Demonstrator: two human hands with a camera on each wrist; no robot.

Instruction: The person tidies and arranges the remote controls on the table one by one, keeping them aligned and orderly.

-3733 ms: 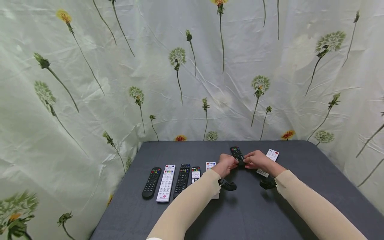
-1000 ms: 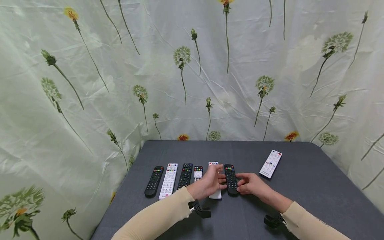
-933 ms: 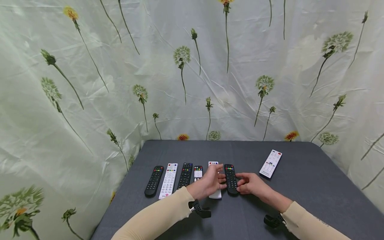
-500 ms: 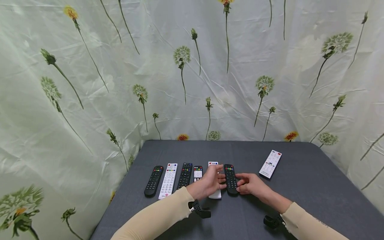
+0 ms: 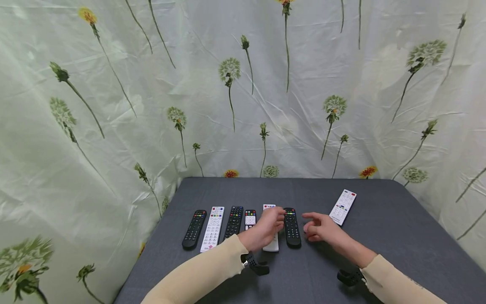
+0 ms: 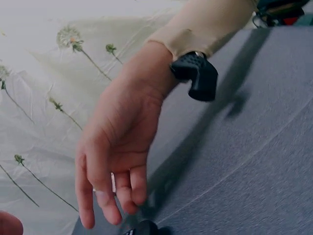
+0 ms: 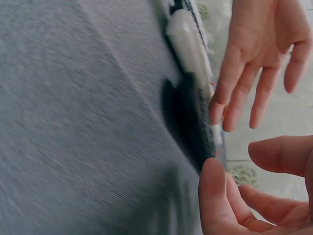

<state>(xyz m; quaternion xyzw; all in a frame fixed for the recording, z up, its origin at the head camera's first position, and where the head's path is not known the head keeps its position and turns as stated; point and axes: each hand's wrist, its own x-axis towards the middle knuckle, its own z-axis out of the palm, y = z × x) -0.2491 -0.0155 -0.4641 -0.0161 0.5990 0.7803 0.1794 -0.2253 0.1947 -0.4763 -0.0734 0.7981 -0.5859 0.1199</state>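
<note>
A black remote control [image 5: 292, 228] lies at the right end of a row of remotes on the dark grey table. To its left my left hand [image 5: 267, 227], fingers loosely bent and holding nothing, hovers over a white remote control [image 5: 271, 245] and hides much of it. My right hand [image 5: 323, 228] is just right of the black remote, apart from it, forefinger stretched out and nothing gripped. The left wrist view shows the left hand [image 6: 122, 132] with fingers hanging down. In the right wrist view, the right hand's thumb and fingers [image 7: 213, 191] are spread near the black remote's end.
Farther left lie a small black-and-white remote [image 5: 250, 218], a long black one [image 5: 233, 221], a white one [image 5: 213, 228] and another black one [image 5: 194, 229]. An angled white remote [image 5: 343, 207] lies at the back right. A flowered curtain [image 5: 205, 105] hangs behind the table [image 5: 387, 219].
Both hands held the black remote farther back; it was brought forward into the row and let go. Over the last half second the right hand drew away rightward, and the left hand lifted slightly.
</note>
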